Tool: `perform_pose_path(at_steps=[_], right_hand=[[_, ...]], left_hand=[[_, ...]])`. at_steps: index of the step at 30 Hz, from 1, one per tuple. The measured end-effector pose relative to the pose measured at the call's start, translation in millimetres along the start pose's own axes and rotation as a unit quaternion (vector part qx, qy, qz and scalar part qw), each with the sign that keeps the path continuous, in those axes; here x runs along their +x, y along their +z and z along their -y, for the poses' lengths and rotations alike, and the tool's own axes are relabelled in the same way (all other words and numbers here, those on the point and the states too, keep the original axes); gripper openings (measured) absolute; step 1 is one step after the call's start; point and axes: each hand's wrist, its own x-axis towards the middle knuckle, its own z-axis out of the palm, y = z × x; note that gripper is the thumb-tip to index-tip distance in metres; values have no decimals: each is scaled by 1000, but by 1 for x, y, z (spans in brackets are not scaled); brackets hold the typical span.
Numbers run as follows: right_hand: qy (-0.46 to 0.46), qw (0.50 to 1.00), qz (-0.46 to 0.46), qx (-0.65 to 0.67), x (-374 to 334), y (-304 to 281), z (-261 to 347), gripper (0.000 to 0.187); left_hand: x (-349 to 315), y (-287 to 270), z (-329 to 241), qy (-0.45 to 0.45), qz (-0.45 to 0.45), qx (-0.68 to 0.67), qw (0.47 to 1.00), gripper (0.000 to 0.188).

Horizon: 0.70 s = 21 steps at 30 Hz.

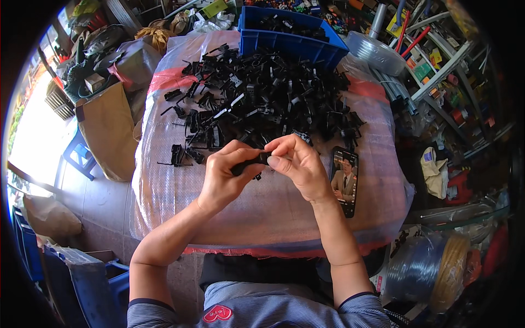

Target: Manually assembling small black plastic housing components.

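Over the near half of the table, a small black plastic part (249,163) is held between my two hands. My left hand (223,174) is closed round its left side, and the fingers cover much of it. At its right end, the thumb and fingertips of my right hand (302,167) pinch together on it. What exactly the right fingertips press on is too small to make out. Just beyond my hands spreads a heap of similar black plastic parts (273,98), some with thin levers sticking out. A few, such as one black part (177,155), lie apart at the heap's left edge.
A woven plastic sheet (284,218) covers the table. Behind the heap stands a blue crate (290,44) with more black parts. A phone (345,180) lies beside my right wrist. Clear tubing coils (377,52) and a metal rack (445,71) crowd the right; a cardboard piece (106,131) stands left.
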Motion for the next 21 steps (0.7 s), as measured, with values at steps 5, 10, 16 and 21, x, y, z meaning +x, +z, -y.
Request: perform_pose_path(at_steps=[5,10,16,21], right_hand=[[152,974,75,147,2,-18,-8,12],[146,970,59,187,3,-10,-18,9],[209,942,23,260,4,-8,-20,5],[127,985,2,115,2,-3,-20,11]], left_hand=[[-1,8,-11,145,-32,118,982,23],[-4,5,-8,129,-37,134,982,22],[-3,9,-7,109,-39,126,985,20],[6,2,3,25,-16,105,994,22]])
